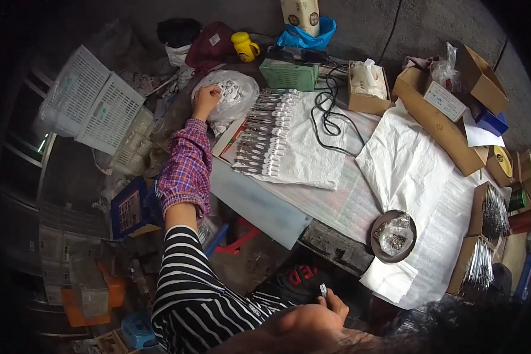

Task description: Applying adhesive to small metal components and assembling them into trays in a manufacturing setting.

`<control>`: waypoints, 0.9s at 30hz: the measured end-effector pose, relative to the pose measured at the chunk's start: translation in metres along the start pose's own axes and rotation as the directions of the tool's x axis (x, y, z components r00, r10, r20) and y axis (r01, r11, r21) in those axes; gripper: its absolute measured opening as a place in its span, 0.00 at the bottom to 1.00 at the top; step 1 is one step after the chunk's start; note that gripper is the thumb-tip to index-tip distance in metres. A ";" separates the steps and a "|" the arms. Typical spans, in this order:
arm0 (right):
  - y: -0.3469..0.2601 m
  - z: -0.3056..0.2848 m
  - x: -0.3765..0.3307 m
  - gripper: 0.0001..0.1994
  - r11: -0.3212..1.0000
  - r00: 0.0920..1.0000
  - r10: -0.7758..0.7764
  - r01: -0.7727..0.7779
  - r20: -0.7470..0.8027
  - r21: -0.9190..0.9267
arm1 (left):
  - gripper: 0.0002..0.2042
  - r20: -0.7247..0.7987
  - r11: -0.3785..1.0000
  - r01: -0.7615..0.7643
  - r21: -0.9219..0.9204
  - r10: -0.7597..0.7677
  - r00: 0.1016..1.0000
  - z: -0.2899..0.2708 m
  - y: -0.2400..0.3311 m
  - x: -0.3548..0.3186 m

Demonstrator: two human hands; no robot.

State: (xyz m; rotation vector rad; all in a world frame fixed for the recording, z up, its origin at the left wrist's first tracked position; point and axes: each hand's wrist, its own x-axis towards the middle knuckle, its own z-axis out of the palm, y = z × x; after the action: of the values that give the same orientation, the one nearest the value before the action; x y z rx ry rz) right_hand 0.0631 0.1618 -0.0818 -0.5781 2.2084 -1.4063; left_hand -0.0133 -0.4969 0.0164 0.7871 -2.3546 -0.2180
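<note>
My left hand (pixel 206 100) reaches to the far left, over the rim of a clear plastic bag (pixel 251 89) filled with small white-and-grey pieces (pixel 230 94). Its fingers are curled together; whatever they may hold is too small to make out. Low in the view, close to my body, my right hand (pixel 336 305) is closed round a small silver metal piece (pixel 323 289) whose tip sticks up. To the right of the bag, a long row of flat metal pieces with white ends (pixel 265 133) lies side by side on a white cloth (pixel 315 159).
A green metal box (pixel 289 75) and a black cable (pixel 330 127) lie behind the row. A dark round dish (pixel 407 253) with small bits stands near the table's front edge. Cardboard boxes (pixel 442 127) line the right side. White plastic crates (pixel 94 100) stand at left.
</note>
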 end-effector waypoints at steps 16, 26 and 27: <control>0.009 0.001 -0.006 0.11 1.000 1.000 0.010 -0.010 -0.002 -0.029 | 0.06 0.032 0.623 0.351 -0.700 -0.463 0.886 -0.016 0.030 0.011; 0.006 0.001 0.000 0.11 0.999 1.000 0.015 -0.016 -0.019 -0.036 | 0.06 0.279 0.612 0.463 -0.641 -0.376 0.884 -0.008 0.046 0.014; 0.004 0.001 0.001 0.10 1.000 1.000 0.014 -0.014 -0.012 -0.027 | 0.06 0.277 0.613 0.465 -0.638 -0.381 0.882 -0.007 0.043 0.013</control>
State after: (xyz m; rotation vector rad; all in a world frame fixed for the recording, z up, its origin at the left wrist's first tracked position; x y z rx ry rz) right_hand 0.0622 0.1623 -0.0864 -0.5644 2.2392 -1.3785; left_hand -0.0374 -0.4696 0.0435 0.9336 -1.8846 -1.3066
